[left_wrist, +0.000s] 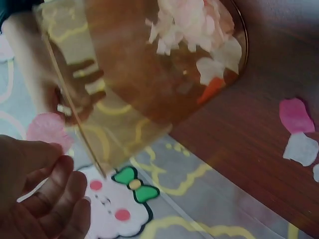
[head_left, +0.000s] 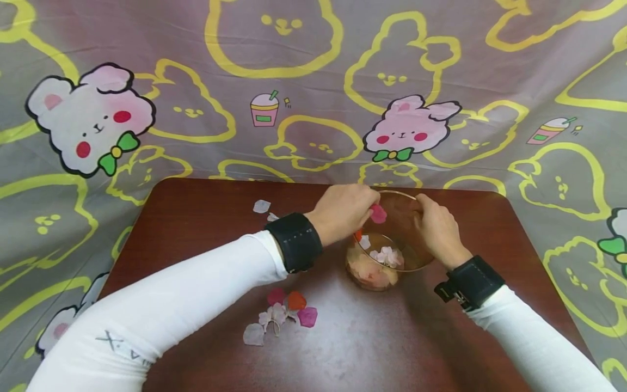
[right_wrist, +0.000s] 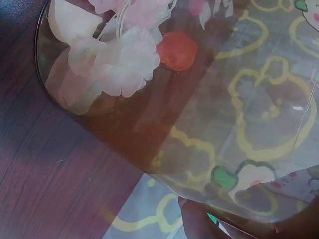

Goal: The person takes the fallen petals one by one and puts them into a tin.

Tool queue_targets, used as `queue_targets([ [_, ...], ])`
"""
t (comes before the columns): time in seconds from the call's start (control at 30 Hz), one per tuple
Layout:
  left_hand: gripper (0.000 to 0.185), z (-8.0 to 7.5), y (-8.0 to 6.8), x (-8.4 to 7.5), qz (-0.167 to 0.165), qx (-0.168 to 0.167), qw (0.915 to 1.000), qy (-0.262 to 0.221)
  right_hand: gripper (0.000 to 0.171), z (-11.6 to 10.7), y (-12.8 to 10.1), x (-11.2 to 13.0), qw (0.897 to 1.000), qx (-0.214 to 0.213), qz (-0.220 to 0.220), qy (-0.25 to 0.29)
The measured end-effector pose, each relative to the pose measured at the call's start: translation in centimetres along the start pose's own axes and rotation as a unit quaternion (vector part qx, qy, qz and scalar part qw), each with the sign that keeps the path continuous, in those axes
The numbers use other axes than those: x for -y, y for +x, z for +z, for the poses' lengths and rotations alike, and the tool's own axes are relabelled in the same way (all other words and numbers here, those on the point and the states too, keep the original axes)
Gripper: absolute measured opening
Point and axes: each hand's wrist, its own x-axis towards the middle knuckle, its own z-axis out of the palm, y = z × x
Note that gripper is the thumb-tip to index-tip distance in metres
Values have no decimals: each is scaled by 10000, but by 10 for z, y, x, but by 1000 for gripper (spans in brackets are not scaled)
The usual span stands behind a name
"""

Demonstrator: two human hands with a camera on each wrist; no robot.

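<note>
A see-through amber-tinted glass vase (head_left: 403, 222) tilts over the table, its wide mouth towards me. My right hand (head_left: 441, 228) grips its rim on the right side, thumb and fingers on either side of the glass. Between thumb and fingertip my left hand (head_left: 345, 212) pinches a pink petal (left_wrist: 49, 132) beside the rim on the left. Low in the vase lie pale pink and white petals (right_wrist: 112, 64), and an orange petal (right_wrist: 177, 51) rests against the wall. The right hand's palm is hidden.
A loose group of petals lies in front of the vase: a magenta petal (head_left: 307, 317), an orange petal (head_left: 296, 300), a white petal (head_left: 253, 335) and others. Further back is another white petal (head_left: 262, 206). A patterned cloth (head_left: 313, 98) hangs behind the brown table (head_left: 206, 218).
</note>
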Motion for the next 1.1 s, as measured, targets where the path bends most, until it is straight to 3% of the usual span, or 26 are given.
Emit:
queue_targets([
  [0.3,9,15,1,-20,630,287,9954,663,4,-2,1,1,9999,-105,-21,-40],
  [0.53,9,23,-1,-26,773,586,9937,567,5,-3,1,2,10000,31,-13,30],
  [0.67,5,19,0,-24,653,646,9954,269,5,-3,1,1,10000,33,1,29],
  [0.83,9,8,5,-14,444,374,9983,16,7,-4,1,2,10000,33,42,3],
  [1.1,13,-6,5,28,-332,-277,9987,-259,13,-3,1,2,10000,67,49,-10],
])
